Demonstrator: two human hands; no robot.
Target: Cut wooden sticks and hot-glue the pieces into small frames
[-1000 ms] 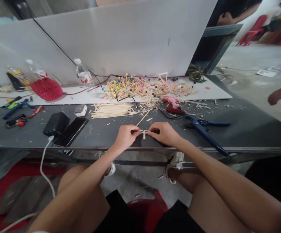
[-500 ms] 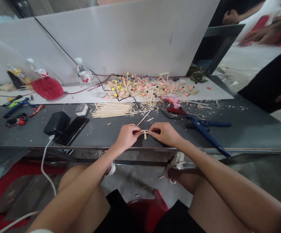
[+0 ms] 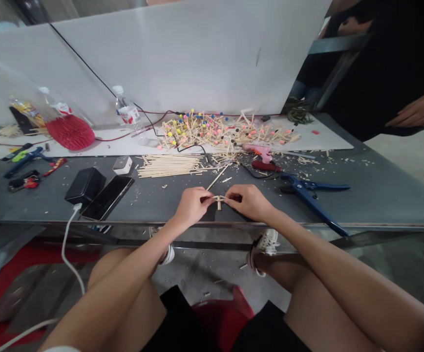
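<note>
Near the table's front edge, my left hand (image 3: 193, 205) and my right hand (image 3: 249, 201) pinch opposite sides of a small assembly of wooden sticks (image 3: 219, 203). One short piece of it points toward me between my fingertips. How its pieces are joined is too small to tell. Just beyond my left fingers a single long wooden stick (image 3: 218, 176) slants away across the table. Farther off lies a bundle of straight wooden sticks (image 3: 170, 166). To the right of my right hand rests a blue-handled cutter (image 3: 307, 195).
Behind the bundle is a heap of short sticks with coloured balls (image 3: 212, 129). A pink glue gun (image 3: 259, 152) lies right of it. A black phone (image 3: 108, 198), black power brick (image 3: 86, 186) and white box (image 3: 122, 165) are on the left. A person in black (image 3: 391, 63) stands at right.
The person at the right has moved left, closer to the table's far corner, with a hand lower at their side. My hands and the stick assembly have hardly moved.
</note>
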